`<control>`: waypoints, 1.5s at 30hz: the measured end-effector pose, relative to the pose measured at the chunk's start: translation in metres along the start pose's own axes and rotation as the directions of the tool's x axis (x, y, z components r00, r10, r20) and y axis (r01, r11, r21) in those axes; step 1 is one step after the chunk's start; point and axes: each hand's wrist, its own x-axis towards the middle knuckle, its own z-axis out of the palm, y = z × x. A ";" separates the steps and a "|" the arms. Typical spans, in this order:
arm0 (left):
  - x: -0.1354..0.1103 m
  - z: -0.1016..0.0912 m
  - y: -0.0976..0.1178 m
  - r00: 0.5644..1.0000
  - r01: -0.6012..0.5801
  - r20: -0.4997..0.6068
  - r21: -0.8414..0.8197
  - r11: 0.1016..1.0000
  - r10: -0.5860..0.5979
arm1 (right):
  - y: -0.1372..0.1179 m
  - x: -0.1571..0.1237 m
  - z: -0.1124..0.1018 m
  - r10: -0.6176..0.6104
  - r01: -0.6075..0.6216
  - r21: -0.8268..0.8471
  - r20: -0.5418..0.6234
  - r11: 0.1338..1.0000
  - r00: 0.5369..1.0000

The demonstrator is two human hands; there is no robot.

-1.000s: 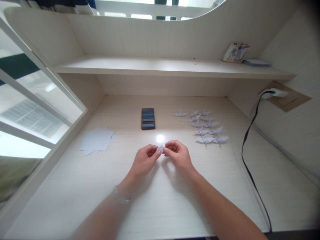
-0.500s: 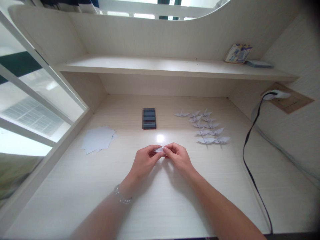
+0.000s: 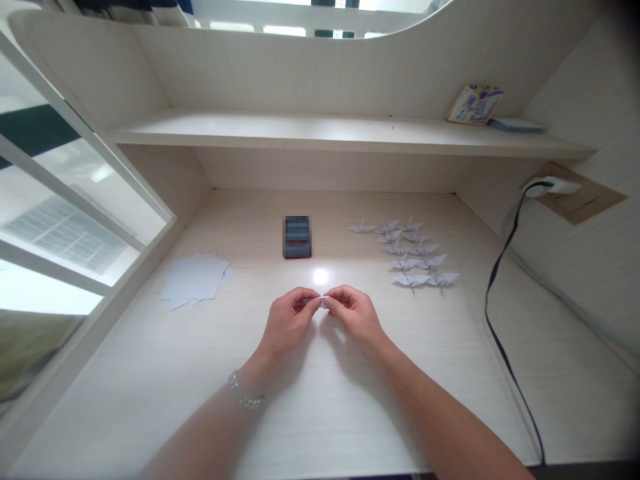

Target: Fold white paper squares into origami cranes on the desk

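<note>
My left hand (image 3: pixel 289 321) and my right hand (image 3: pixel 351 315) meet above the middle of the desk. Both pinch a small folded piece of pale paper (image 3: pixel 321 301) between fingertips; most of it is hidden by the fingers. A bead bracelet (image 3: pixel 242 395) sits on my left wrist. Several finished paper cranes (image 3: pixel 411 255) lie in rows to the right of the hands. A stack of pale paper sheets (image 3: pixel 194 280) lies to the left.
A dark phone (image 3: pixel 297 237) lies flat behind the hands. A black cable (image 3: pixel 495 313) runs from a wall socket (image 3: pixel 550 188) down the desk's right side. A shelf (image 3: pixel 320 133) above carries a small printed pack (image 3: pixel 473 103). A window frame borders the left.
The hands have drawn closer together, and the fingers now cover more of the folded paper. Nothing else has moved.
</note>
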 end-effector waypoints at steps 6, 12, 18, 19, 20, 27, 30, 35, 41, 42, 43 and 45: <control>-0.001 0.001 0.000 1.000 -0.001 -0.006 -0.047 0.999 0.001 | -0.008 -0.003 0.003 -0.055 0.050 -0.059 -0.073 0.997 0.996; 0.002 -0.004 -0.003 0.999 0.024 -0.033 -0.101 0.995 -0.028 | -0.007 -0.003 0.004 -0.011 0.010 0.024 0.022 1.000 1.000; 0.005 -0.008 -0.002 0.998 0.057 0.020 -0.176 0.983 -0.054 | -0.006 -0.002 0.000 -0.007 0.006 0.041 0.019 0.999 1.000; 0.005 -0.008 -0.002 0.998 0.063 0.023 -0.187 0.980 -0.060 | -0.006 -0.001 -0.001 0.007 -0.009 0.049 0.041 0.999 0.999; 0.005 -0.009 -0.002 0.997 0.071 0.026 -0.200 0.977 -0.067 | -0.006 -0.001 -0.001 0.022 -0.026 0.057 0.069 0.998 0.997; 0.006 -0.012 -0.005 0.996 0.090 0.006 -0.288 0.953 -0.092 | -0.005 0.001 -0.006 0.070 -0.081 0.108 0.104 0.991 0.992; 0.007 -0.012 -0.004 0.997 0.075 -0.009 -0.301 0.951 -0.082 | -0.003 0.001 -0.006 0.077 -0.090 0.122 0.110 0.988 0.991; 0.009 -0.010 -0.004 0.991 0.070 -0.088 -0.335 0.940 -0.105 | -0.002 0.001 -0.002 0.051 -0.052 0.111 0.012 0.992 0.999; 0.006 -0.002 -0.006 0.988 0.140 -0.011 -0.326 0.935 -0.152 | -0.007 -0.004 0.001 -0.103 0.094 -0.067 -0.134 0.993 0.986; 0.006 -0.001 -0.006 0.990 0.137 0.014 -0.335 0.932 -0.141 | -0.009 -0.005 0.002 -0.134 0.124 -0.085 -0.128 0.989 0.983; 0.005 0.001 -0.005 0.991 0.133 0.025 -0.347 0.928 -0.133 | -0.010 -0.006 0.003 -0.164 0.153 -0.097 -0.119 0.983 0.979; 0.004 0.002 -0.005 0.992 0.127 0.026 -0.372 0.920 -0.126 | -0.012 -0.007 0.005 -0.211 0.200 -0.106 -0.101 0.974 0.972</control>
